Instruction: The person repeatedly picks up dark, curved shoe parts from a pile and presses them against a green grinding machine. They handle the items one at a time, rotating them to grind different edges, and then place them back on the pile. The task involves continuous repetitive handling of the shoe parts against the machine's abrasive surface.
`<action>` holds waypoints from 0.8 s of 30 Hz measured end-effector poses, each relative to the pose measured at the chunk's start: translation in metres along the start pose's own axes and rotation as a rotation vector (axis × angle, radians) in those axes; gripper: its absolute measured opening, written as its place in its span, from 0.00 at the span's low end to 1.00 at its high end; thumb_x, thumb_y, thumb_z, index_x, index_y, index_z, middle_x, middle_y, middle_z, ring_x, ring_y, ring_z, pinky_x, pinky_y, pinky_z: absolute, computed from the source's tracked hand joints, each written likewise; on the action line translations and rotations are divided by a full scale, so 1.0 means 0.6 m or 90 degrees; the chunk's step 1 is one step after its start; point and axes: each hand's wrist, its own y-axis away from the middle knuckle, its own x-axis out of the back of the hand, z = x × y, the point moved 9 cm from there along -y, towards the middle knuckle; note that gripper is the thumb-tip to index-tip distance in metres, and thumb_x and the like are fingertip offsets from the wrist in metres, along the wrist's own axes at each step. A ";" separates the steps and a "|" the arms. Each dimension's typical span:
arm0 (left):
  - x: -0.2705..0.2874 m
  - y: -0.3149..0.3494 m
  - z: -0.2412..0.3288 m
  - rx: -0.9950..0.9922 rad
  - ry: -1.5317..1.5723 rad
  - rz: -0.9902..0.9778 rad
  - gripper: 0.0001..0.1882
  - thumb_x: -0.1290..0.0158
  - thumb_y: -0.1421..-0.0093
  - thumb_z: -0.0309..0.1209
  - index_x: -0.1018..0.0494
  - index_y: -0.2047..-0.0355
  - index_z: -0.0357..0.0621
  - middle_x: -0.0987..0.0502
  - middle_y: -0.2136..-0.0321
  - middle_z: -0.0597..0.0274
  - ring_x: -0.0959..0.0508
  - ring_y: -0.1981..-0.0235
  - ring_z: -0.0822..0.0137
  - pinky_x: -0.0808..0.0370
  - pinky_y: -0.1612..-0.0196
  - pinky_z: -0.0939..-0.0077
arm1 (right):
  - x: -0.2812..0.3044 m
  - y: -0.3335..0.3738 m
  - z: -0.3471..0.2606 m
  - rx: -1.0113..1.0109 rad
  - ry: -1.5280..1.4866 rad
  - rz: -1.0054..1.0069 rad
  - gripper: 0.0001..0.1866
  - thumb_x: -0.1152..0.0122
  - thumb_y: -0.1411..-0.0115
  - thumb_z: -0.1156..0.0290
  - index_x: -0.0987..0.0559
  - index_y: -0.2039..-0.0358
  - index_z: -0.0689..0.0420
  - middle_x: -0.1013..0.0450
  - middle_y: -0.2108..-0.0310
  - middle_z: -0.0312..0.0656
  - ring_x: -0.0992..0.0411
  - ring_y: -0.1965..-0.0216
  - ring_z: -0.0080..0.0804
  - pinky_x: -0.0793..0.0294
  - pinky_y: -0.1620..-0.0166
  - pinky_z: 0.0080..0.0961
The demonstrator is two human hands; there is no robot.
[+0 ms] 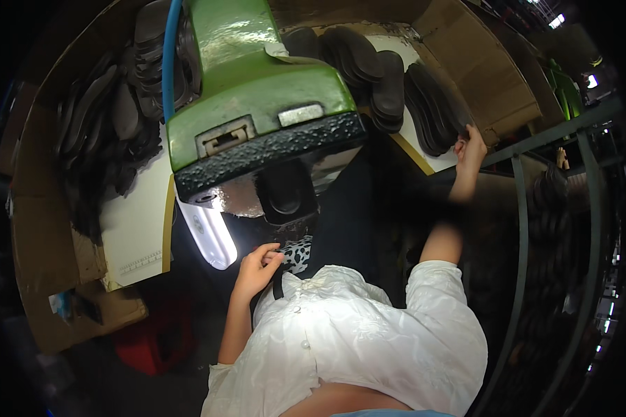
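My left hand is by my waist, just below the green machine head. Its fingers are loosely bent and apart, with nothing visible in them. Out to the right, my right hand is at the edge of a fanned stack of dark insoles. Thumb and fingers close on the end of an insole there, though the fingertips partly blend into the dark material. A lit white lamp hangs under the machine, above and left of my left hand. Beneath the machine head is a dark rounded part.
More dark insoles are heaped on the left side of the white worktop. Cardboard walls rise around the worktop. A blue hose runs beside the machine. At right stands a metal rack; a red stool is low at left.
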 end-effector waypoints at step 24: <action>0.526 -0.181 0.237 -0.179 -0.464 0.765 0.36 0.46 0.57 0.27 0.46 0.46 0.47 0.47 0.45 0.48 0.46 0.43 0.48 0.46 0.43 0.57 | -0.029 0.183 -0.034 0.215 0.028 -0.107 0.19 0.54 0.39 0.71 0.36 0.48 0.59 0.46 0.90 0.27 0.51 0.88 0.11 0.51 0.85 0.11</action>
